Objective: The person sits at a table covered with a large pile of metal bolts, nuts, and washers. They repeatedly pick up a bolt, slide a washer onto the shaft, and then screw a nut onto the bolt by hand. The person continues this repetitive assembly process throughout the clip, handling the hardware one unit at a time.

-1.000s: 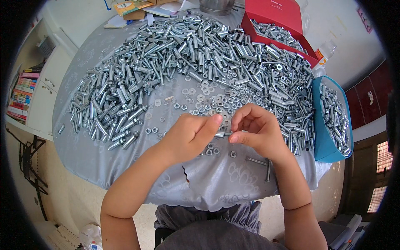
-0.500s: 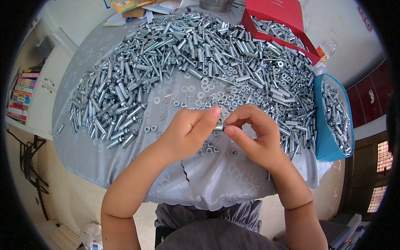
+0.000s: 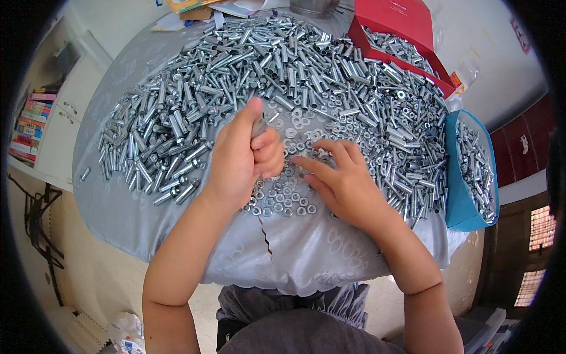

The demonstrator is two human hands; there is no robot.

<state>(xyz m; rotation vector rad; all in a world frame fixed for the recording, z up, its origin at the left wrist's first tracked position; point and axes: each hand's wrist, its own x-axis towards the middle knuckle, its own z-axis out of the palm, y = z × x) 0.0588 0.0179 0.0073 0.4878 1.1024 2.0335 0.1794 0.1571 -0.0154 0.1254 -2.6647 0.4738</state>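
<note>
- Most of the short silver metal bolt [image 3: 260, 125] is lying hidden inside the closed left hand [image 3: 240, 159] at the centre of the frame; only its shiny tip is peeking out between thumb and curled fingers.
- Beside it, the right hand [image 3: 342, 183] is resting open, fingers spread flat and touching the small flat silver washers [image 3: 282, 200] scattered on the glossy grey patterned tablecloth [image 3: 295, 253].
- Across the upper half, a dense heap of cylindrical zinc-coloured bolts [image 3: 236, 76] is glinting.
- At the upper right, the red cardboard box [image 3: 401, 23] is partly cut off.
- At the right edge, the blue fabric bag [image 3: 457, 206] is holding more bolts, its contents hard to make out.
</note>
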